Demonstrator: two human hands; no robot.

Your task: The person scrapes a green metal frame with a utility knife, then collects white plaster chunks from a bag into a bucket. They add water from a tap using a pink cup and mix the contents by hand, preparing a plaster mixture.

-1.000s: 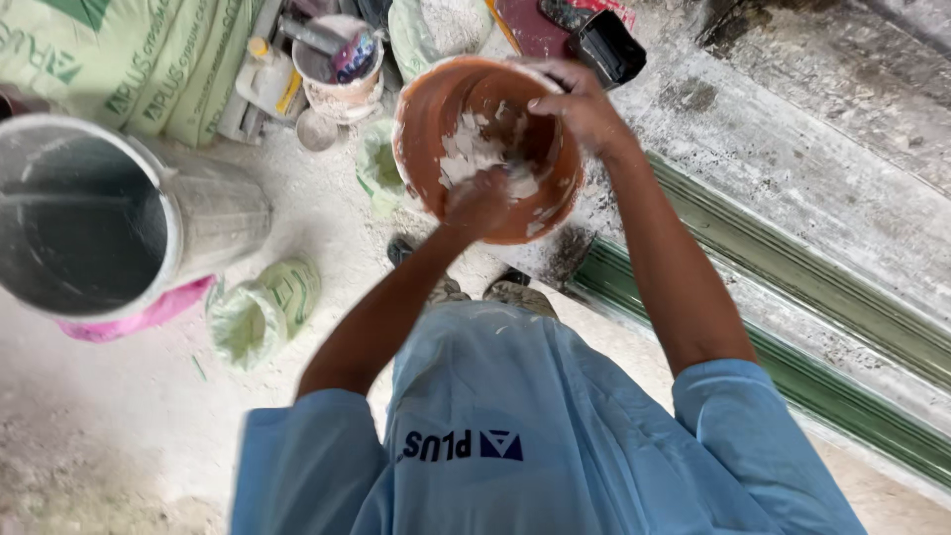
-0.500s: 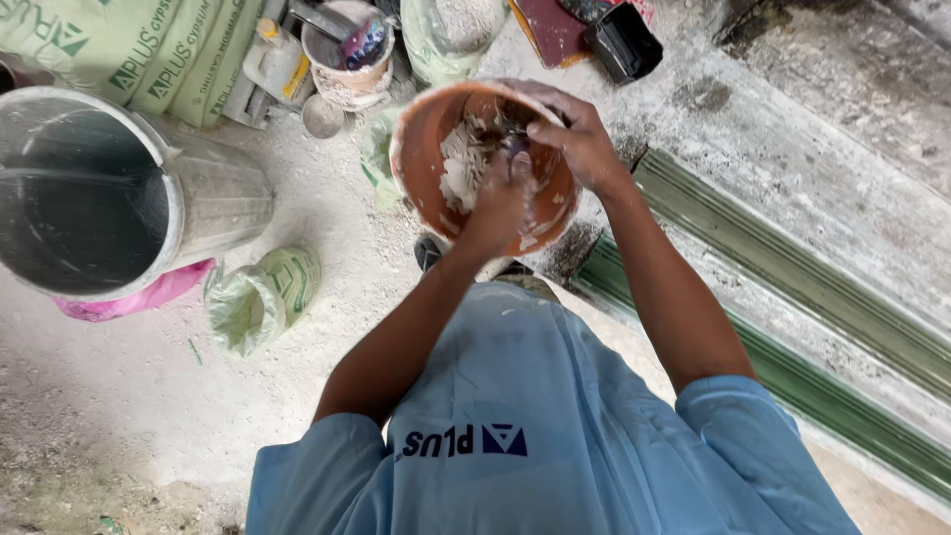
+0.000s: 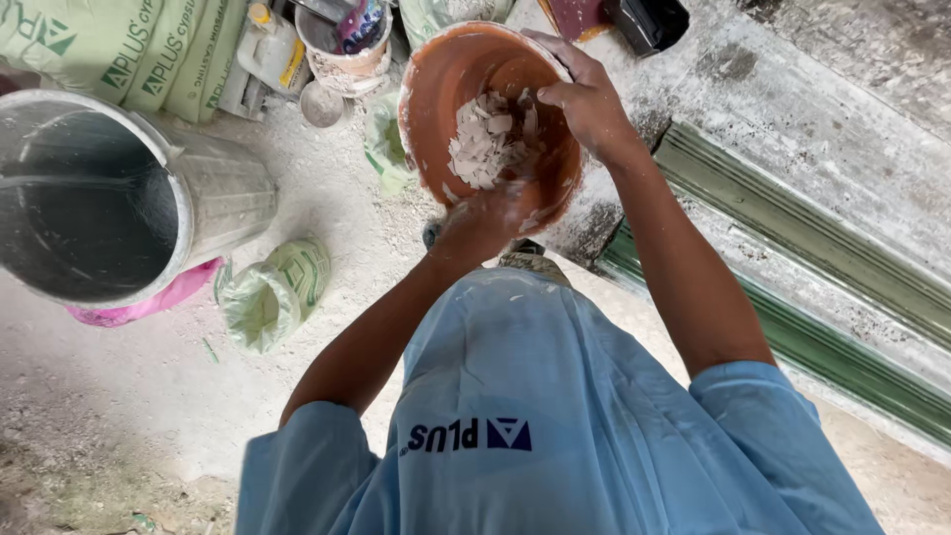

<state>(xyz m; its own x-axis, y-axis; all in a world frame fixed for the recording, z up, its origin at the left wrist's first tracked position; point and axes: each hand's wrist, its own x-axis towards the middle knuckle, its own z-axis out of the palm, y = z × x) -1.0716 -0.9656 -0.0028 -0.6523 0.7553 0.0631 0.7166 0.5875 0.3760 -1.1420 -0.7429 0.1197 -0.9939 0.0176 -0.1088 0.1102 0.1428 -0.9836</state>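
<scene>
An orange plastic bowl (image 3: 446, 89) with a heap of white plaster flakes (image 3: 485, 144) inside is held up in front of me, tilted so its inside faces me. My right hand (image 3: 584, 99) grips its far right rim, thumb inside. My left hand (image 3: 475, 223), dusted white, clasps the near lower rim under the flakes. Both forearms reach out from my light blue shirt (image 3: 535, 416).
A large metal bucket (image 3: 213, 198) stands at the left with a pink bag (image 3: 139, 302) beneath it. Green sacks (image 3: 119, 50) lie at top left, and a small green bag (image 3: 267, 292) lies on the dusty floor. A white pail (image 3: 347, 54) holds tools; a green moulding (image 3: 792, 327) lies at right.
My left hand has drawn back from inside the bowl, among the flakes, to its near rim. The bowl now tilts more toward me. My right hand keeps its hold on the rim.
</scene>
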